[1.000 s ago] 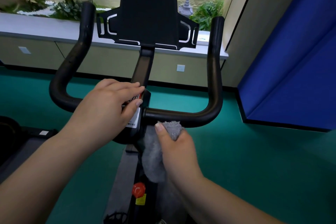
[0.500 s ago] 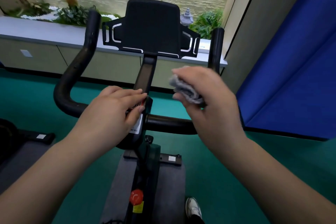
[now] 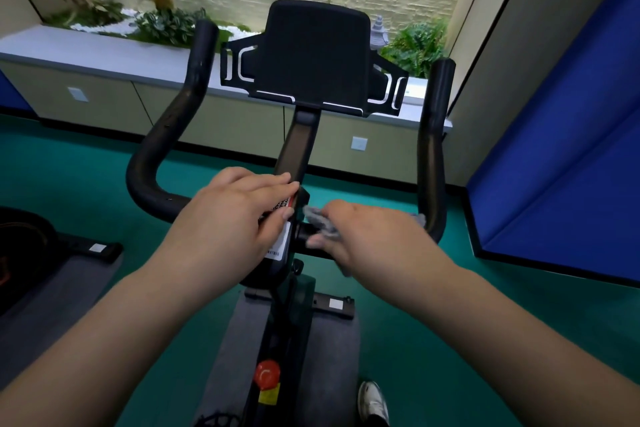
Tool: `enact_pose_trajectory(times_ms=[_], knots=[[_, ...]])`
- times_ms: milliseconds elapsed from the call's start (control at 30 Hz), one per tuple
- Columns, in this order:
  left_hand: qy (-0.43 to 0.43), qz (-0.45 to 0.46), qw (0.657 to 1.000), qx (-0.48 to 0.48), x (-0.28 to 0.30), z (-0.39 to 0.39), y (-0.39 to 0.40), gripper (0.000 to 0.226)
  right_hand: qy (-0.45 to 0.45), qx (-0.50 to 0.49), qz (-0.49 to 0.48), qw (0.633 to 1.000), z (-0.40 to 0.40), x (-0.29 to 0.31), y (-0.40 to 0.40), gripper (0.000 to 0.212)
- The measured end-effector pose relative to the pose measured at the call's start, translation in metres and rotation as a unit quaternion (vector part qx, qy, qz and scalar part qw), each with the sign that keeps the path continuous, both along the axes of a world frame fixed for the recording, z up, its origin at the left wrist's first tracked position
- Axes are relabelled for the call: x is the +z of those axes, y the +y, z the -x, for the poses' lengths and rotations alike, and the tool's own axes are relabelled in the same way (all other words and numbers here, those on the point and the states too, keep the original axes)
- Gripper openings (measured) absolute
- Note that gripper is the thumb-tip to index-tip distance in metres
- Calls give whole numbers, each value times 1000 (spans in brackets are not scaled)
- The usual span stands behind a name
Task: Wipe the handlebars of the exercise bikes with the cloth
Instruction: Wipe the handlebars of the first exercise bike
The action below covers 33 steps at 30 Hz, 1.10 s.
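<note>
With the left hand (image 3: 235, 218) lying flat-fingered on the stem (image 3: 294, 156), the right hand (image 3: 374, 236), its fingers wrapped around the cloth (image 3: 322, 224), should press it firmly along the bar (image 3: 429, 156) toward the right bend.

The handlebars (image 3: 162, 149) look like smooth, slightly glossy black rubber; the grey cloth (image 3: 323, 224) is fuzzy.

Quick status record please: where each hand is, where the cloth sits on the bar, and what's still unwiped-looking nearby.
left hand: rests flat on the labelled centre of the handlebar, fingers straight
right hand: grips grey cloth round the right crossbar
cloth position: beside the centre stem, on the right half
left half of the bar: no cloth on it
tablet holder: above, untouched
red knob: low on the frame
</note>
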<state>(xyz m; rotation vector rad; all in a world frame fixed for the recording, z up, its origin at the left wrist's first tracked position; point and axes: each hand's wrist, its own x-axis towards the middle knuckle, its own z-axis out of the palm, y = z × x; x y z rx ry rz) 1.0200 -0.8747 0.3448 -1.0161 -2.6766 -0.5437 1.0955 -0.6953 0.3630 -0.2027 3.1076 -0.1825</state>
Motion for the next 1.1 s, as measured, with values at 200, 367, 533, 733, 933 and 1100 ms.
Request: enact_pose_trajectory(times_ms=[200, 367, 533, 733, 933, 1100], knots=[[8, -2, 1000, -3, -1, -1, -1, 50, 0, 17, -66, 998, -12, 1, 53, 59], [14, -4, 1000, 1, -1, -2, -1, 49, 36, -19, -33, 999, -4, -10, 32, 65], [25, 8, 1000, 12, 1, -3, 3, 46, 62, -40, 46, 996, 5, -17, 11, 50], [29, 17, 999, 14, 3, -2, 10, 49, 21, 25, 16, 999, -3, -9, 37, 46], [27, 4, 999, 21, 2, -4, 8, 50, -46, 86, -74, 992, 12, 2, 79, 59], [16, -6, 1000, 23, -1, -4, 7, 49, -36, 57, -101, 993, 41, 17, 92, 35]])
